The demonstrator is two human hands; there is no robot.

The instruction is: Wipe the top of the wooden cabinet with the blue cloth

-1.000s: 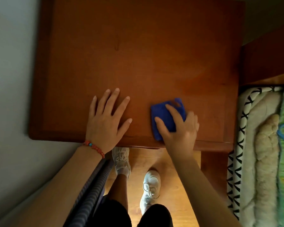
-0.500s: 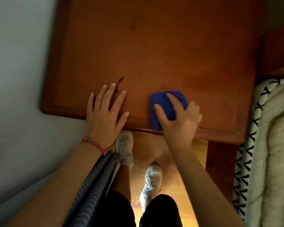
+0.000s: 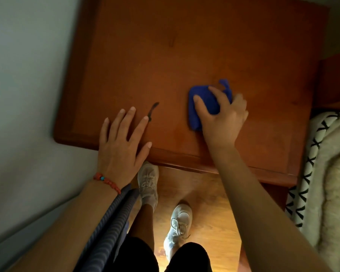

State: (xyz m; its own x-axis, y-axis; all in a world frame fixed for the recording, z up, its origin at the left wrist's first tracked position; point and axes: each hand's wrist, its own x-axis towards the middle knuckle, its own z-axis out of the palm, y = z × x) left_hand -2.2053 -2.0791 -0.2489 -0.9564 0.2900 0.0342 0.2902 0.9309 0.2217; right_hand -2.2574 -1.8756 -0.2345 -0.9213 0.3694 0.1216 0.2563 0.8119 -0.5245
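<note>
Right hand (image 3: 221, 118) fingers curled on blue cloth (image 3: 203, 103), left hand (image 3: 122, 142) fingers spread flat on cabinet (image 3: 214, 46)

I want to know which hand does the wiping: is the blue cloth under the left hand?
No, the blue cloth lies under the right hand, while the left hand rests flat on the bare cabinet top.
</note>
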